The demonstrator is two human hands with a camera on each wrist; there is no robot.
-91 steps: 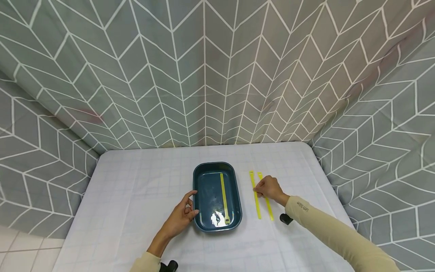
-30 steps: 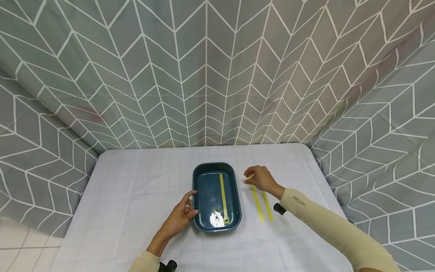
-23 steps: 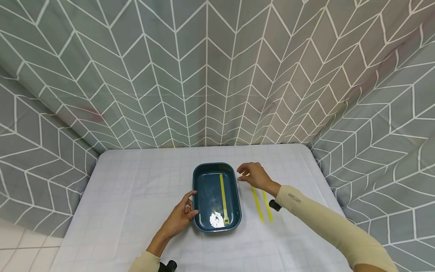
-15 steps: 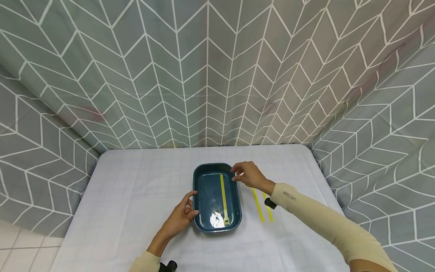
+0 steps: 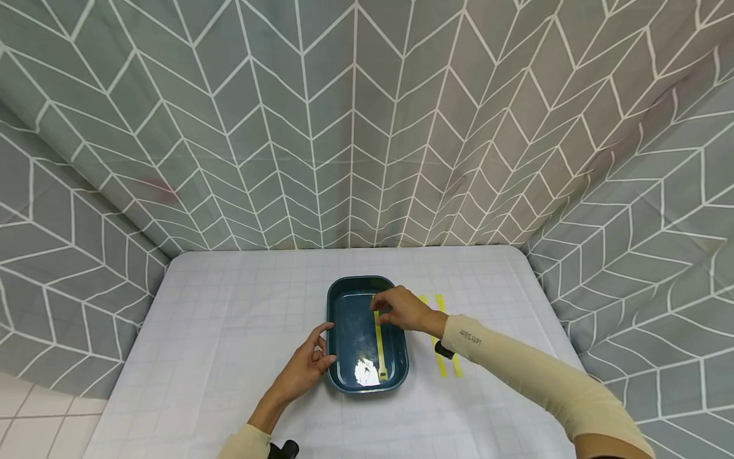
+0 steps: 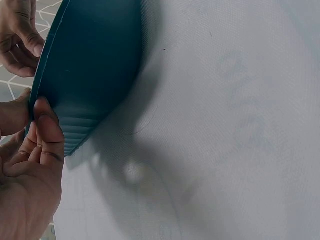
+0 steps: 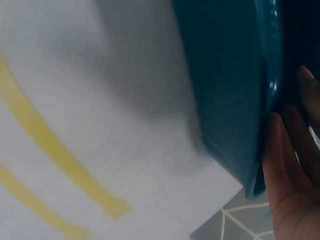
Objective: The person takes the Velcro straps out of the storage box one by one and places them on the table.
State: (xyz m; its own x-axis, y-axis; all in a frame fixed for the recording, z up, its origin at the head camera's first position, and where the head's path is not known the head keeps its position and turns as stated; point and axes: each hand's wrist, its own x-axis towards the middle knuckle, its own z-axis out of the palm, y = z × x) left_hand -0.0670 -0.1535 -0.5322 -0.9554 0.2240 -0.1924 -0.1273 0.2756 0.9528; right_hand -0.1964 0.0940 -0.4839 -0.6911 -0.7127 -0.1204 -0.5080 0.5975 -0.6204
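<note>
A dark teal rectangular tray point(image 5: 351, 335) stands on the table with one yellow strap point(image 5: 380, 350) lying lengthwise inside it. My left hand point(image 5: 304, 366) pinches the tray's left rim between thumb and fingers; the left wrist view shows the fingers against the outer wall. My right hand point(image 5: 404, 310) reaches over the right rim, with its bent fingers and thumb apart above the far end of the strap. No strap shows between those fingers in the right wrist view. Two more yellow straps, a left one point(image 7: 52, 145) and a right one point(image 7: 32, 200), lie on the cloth, partly behind the right wrist.
A white cloth point(image 5: 241, 319) covers the table. Grey curtains point(image 5: 367, 127) with white chevron lines enclose the back and both sides. Pale floor tiles point(image 5: 46, 421) show at lower left.
My right hand has moved left, from the two straps on the table to over the tray. Those straps stay on the cloth. My left hand has kept its place on the rim.
</note>
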